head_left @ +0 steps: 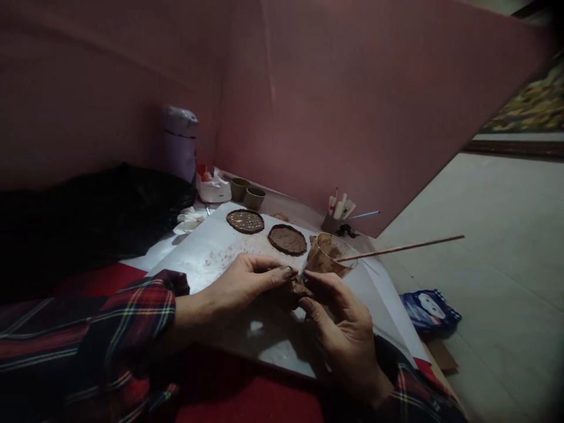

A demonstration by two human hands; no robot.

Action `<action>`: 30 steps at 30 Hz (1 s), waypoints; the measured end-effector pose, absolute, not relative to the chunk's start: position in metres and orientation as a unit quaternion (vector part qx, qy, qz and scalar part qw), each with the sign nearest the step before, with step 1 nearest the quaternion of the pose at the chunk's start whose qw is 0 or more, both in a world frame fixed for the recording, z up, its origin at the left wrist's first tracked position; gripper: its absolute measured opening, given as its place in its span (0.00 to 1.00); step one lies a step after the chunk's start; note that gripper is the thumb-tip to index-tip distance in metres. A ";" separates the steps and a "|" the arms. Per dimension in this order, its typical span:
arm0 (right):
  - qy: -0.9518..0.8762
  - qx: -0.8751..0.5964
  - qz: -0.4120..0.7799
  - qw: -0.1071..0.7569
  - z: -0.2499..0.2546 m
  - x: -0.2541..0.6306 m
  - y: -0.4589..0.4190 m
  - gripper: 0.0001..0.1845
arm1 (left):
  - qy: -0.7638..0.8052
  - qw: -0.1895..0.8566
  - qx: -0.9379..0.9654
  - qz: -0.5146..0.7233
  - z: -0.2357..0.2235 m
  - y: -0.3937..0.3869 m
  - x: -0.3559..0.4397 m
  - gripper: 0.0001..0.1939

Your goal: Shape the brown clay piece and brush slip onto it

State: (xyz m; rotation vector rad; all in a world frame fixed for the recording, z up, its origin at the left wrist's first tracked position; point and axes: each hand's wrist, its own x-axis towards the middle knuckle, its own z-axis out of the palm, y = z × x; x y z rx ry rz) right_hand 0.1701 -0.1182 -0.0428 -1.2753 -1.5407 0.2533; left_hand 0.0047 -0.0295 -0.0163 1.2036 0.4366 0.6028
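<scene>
A lump of brown clay (298, 291) is between my two hands, above the pale work sheet (180, 264). My left hand (247, 279) pinches it from the left, with smeared fingertips on its top. From the right, the thumb and fingers of my right hand (341, 320) close on the same lump. Beyond the hands lie two round brown clay discs with raised rims; the left disc (245, 221) has yellow specks, while the right disc (287, 239) is plain. Close to my right hand stands a clay-smeared clear cup (325, 252) with a long thin stick (405, 248) leaning out.
Two small dark cups (254, 198) stand at the back beside a white tissue pack (214, 187) and a purple bottle (180, 144). A holder with tools (338, 214) is at the back right. Black plastic (97, 217) lies left; a blue packet (429, 312) lies right.
</scene>
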 end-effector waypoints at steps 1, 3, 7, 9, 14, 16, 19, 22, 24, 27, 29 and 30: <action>-0.652 -0.535 0.100 0.529 -0.042 0.171 -0.118 0.16 | 0.207 0.763 0.545 0.278 -0.016 -0.029 0.005 0.14; -0.660 -0.534 0.093 0.520 -0.041 0.172 -0.118 0.17 | 0.221 0.765 0.534 0.284 -0.017 -0.029 0.005 0.16; -0.671 -0.530 0.108 0.506 -0.039 0.172 -0.116 0.14 | 0.233 0.759 0.538 0.282 -0.019 -0.028 0.007 0.14; -0.671 -0.527 0.120 0.507 -0.038 0.171 -0.115 0.12 | 0.224 0.755 0.549 0.280 -0.021 -0.028 0.007 0.13; -0.645 -0.532 0.150 0.528 -0.036 0.171 -0.115 0.08 | 0.202 0.766 0.548 0.269 -0.023 -0.028 0.007 0.14; -0.634 -0.534 0.158 0.537 -0.037 0.171 -0.115 0.06 | 0.196 0.767 0.550 0.266 -0.023 -0.029 0.007 0.15; -0.618 -0.533 0.165 0.554 -0.036 0.171 -0.114 0.04 | 0.182 0.760 0.567 0.261 -0.023 -0.029 0.007 0.15; -0.587 -0.543 0.191 0.569 -0.033 0.169 -0.114 0.03 | 0.170 0.753 0.580 0.258 -0.021 -0.030 0.007 0.15; -0.552 -0.547 0.235 0.584 -0.031 0.167 -0.114 0.06 | 0.168 0.758 0.576 0.256 -0.018 -0.031 0.007 0.14; -0.503 -0.533 0.311 0.605 -0.029 0.167 -0.114 0.09 | 0.184 0.760 0.568 0.255 -0.013 -0.033 0.007 0.14; -0.487 -0.525 0.336 0.612 -0.030 0.169 -0.114 0.09 | 0.185 0.765 0.562 0.253 -0.011 -0.033 0.006 0.14; -0.482 -0.524 0.342 0.613 -0.030 0.170 -0.114 0.09 | 0.183 0.768 0.559 0.254 -0.011 -0.033 0.006 0.14</action>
